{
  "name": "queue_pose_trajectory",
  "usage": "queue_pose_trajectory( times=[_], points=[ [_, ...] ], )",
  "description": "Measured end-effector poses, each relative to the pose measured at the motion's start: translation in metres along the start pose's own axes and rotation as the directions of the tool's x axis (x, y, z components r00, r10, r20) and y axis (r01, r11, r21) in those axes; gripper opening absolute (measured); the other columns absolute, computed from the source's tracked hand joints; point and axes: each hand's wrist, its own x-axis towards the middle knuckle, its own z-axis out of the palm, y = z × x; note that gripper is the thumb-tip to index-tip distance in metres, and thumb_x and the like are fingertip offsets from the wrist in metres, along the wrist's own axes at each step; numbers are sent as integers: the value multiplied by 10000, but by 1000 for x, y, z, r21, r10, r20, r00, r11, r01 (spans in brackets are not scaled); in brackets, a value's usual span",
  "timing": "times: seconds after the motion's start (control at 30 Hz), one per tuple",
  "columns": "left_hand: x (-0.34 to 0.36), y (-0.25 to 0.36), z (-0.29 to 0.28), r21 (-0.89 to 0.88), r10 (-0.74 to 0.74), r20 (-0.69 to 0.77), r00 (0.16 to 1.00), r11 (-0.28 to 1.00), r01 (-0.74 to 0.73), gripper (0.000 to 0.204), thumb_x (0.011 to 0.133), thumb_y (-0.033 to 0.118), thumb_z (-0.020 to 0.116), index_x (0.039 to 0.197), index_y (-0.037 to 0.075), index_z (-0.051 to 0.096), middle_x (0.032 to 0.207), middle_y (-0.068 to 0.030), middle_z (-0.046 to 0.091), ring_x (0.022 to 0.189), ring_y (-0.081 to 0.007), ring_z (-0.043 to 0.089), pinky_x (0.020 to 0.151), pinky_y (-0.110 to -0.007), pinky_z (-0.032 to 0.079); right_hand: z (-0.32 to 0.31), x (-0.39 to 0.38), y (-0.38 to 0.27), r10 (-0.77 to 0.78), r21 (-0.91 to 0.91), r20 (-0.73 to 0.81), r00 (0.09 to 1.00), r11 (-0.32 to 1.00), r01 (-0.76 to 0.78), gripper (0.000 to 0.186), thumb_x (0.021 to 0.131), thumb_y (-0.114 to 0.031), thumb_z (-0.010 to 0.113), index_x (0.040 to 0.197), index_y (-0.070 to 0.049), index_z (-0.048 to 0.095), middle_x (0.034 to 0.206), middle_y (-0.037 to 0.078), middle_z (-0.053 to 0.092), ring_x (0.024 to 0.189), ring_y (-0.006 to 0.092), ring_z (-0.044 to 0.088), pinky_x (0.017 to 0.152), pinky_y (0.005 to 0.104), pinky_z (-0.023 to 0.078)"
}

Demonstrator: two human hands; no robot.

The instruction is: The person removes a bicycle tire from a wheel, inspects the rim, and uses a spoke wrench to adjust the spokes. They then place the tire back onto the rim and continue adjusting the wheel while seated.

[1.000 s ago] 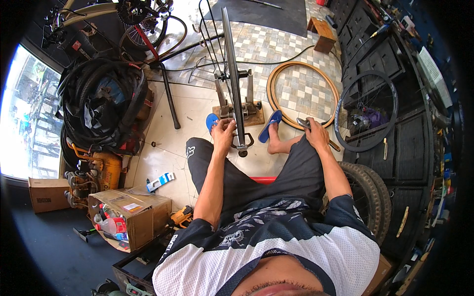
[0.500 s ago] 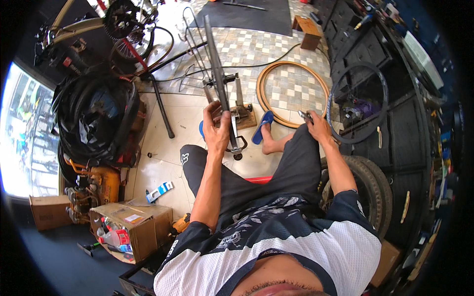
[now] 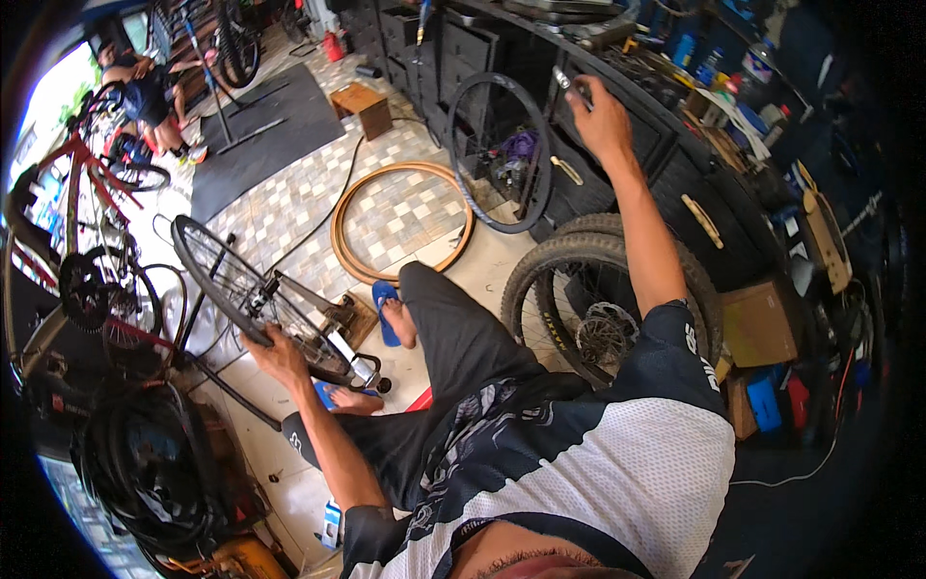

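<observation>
At the left, my left hand [image 3: 278, 357] is closed on the black rim of a spoked bicycle wheel [image 3: 214, 292]. The wheel is mounted in a metal truing stand [image 3: 345, 353] on the floor beside my feet. My right hand [image 3: 605, 121] is raised at the upper right, in front of the dark cabinets at the bench edge. Between its fingertips is a small silver metal tool [image 3: 562, 79]; its exact kind is too small to make out.
Tan tyres [image 3: 340, 232] lie on the tiled floor. A black hoop [image 3: 506, 228] leans on the cabinets, and knobby-tyred wheels [image 3: 526, 275] stand by my right leg. Also around are a wooden stool [image 3: 362, 109], a seated person [image 3: 149, 92], a red bicycle frame [image 3: 72, 154] and black tubing [image 3: 106, 454].
My right hand has risen from my knee toward the bench with the silver tool. The view has swung right, and my left hand stays on the wheel, which now appears more tilted.
</observation>
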Motion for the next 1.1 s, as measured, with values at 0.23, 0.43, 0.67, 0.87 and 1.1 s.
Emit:
queue_pose_trajectory(
  times=[0.23,0.43,0.67,0.87,1.1],
  points=[
    [19,22,-6,18,53,-1,999,998,-53,445,980,202,651,1314,-80,566,892,-181,706,734,-271,651,667,-406,509,-107,53,70,128,-299,-135,983,940,-163,495,976,-374,662,1415,-172,560,1237,218,699,1128,414,678,936,510,533],
    [52,24,-35,-2,85,113,990,996,-85,292,966,216,664,1098,-43,642,767,-117,717,620,-201,656,562,-373,510,-163,76,160,267,-574,-66,962,778,-255,661,863,-317,768,1438,-78,546,1273,269,673,1171,436,657,984,493,510],
    [124,-5,-76,30,109,236,966,992,-119,298,964,221,667,1117,-36,663,846,-84,714,647,-133,606,541,-334,493,-170,94,231,371,-643,143,917,739,-199,658,850,-262,807,1387,40,576,1412,262,597,1263,386,624,1023,475,508],
    [177,-22,-97,-28,165,345,924,986,-165,268,949,235,687,1035,-18,699,792,-56,704,701,-138,604,657,-318,473,-185,109,302,364,-647,212,907,748,-149,612,822,-216,803,1331,62,608,1296,283,664,1200,404,654,987,461,513],
    [202,-26,-116,-47,118,415,902,993,-108,329,945,224,711,1148,-33,685,845,-73,744,751,-126,658,690,-268,486,-188,118,376,265,-580,299,917,814,-46,575,891,-165,708,1408,38,561,1305,272,664,1185,394,653,985,425,507]
  ],
)
